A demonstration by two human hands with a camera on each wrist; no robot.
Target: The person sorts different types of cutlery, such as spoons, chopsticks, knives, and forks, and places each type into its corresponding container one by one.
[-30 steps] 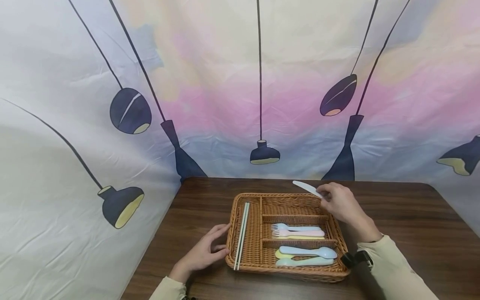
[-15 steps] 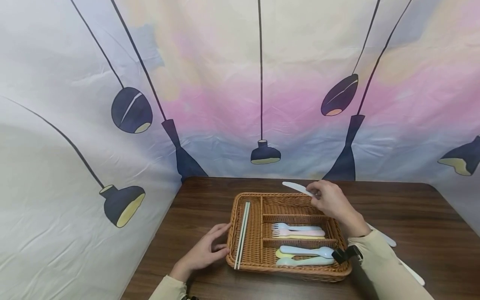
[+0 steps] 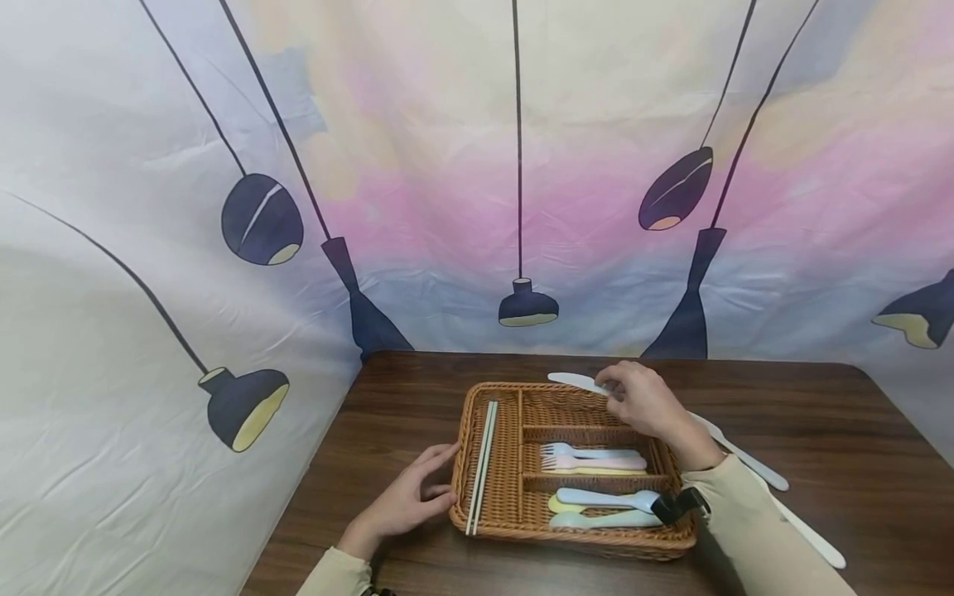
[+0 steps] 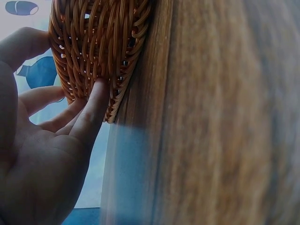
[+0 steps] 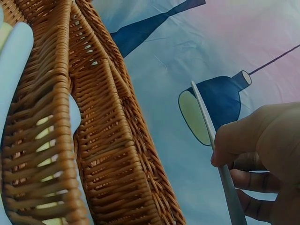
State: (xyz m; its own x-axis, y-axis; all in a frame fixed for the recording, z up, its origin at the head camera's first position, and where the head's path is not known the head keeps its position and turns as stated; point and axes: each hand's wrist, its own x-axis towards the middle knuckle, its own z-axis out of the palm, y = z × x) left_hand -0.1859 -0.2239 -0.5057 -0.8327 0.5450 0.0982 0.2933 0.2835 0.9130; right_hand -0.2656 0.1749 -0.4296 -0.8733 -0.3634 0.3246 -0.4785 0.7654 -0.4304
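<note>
My right hand [image 3: 643,400] pinches a pale plastic knife [image 3: 572,381] above the far compartment of a wicker cutlery basket [image 3: 519,542]. In the right wrist view the knife [image 5: 205,110] stands higher than the basket's rim, gripped between thumb and fingers. My left hand [image 3: 406,494] rests against the basket's left side, its fingertips touching the woven wall [image 4: 96,42] in the left wrist view. Forks in blue, pink and yellow, among them a pink fork [image 3: 596,462], lie in the middle compartment. The near compartment holds spoons, including a blue spoon [image 3: 607,497].
Two chopsticks [image 3: 481,468] lie lengthwise in the basket's long left compartment. Right of the basket, partly under my right forearm, a pale knife [image 3: 749,462] and a white utensil [image 3: 816,536] lie on the wooden table [image 3: 857,439]. A lamp-patterned cloth [image 3: 432,207] hangs behind the table.
My right hand has moved left with the knife, from the basket's far right corner to over the far compartment, then slightly lower. The left hand has stayed on the basket.
</note>
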